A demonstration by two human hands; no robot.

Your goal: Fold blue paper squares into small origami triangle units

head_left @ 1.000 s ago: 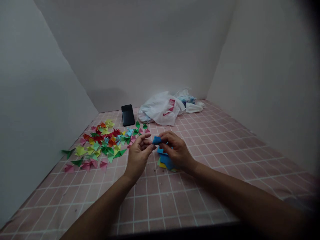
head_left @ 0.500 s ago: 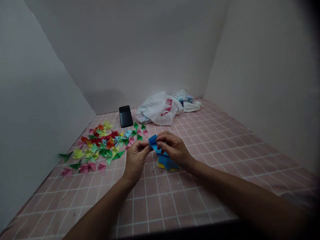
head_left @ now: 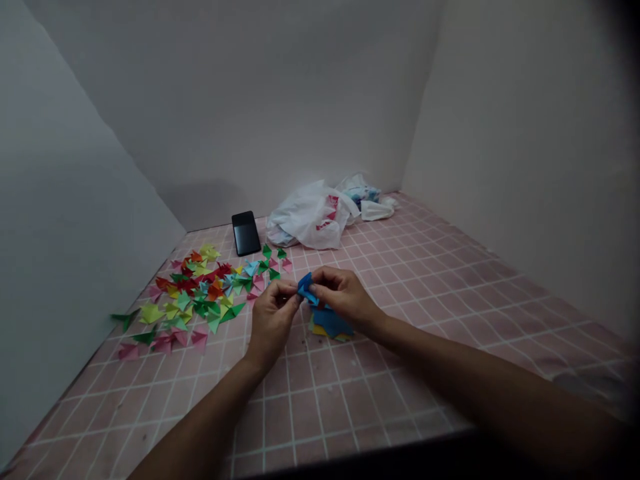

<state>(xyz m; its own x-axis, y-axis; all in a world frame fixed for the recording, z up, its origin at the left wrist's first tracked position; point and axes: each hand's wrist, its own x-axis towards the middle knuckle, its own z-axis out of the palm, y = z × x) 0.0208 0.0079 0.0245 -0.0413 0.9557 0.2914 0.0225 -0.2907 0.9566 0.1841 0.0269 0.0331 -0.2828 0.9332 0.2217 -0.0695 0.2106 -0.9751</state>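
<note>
A small folded piece of blue origami paper [head_left: 305,287] is pinched between my two hands above the cloth. My left hand [head_left: 273,319] grips its left edge between thumb and fingertips. On the other side, my right hand [head_left: 345,297] presses the paper between thumb and forefinger, covering part of it. Just below my right hand lies a stack of paper sheets [head_left: 332,323], blue on top with yellow edges showing underneath. Folded paper cranes [head_left: 204,307] in red, green, yellow, pink and blue are spread left of my left hand.
A black phone [head_left: 246,234] lies behind the cranes. Near the back wall sit a crumpled white plastic bag [head_left: 313,217] and another white and blue packet [head_left: 367,193]. Pink checked cloth [head_left: 440,267] covers the surface, with walls at the left, back and right.
My right fingers have folded the blue paper smaller, and its loose right part no longer sticks out below them. The view has shifted slightly, while my left hand keeps its pinch.
</note>
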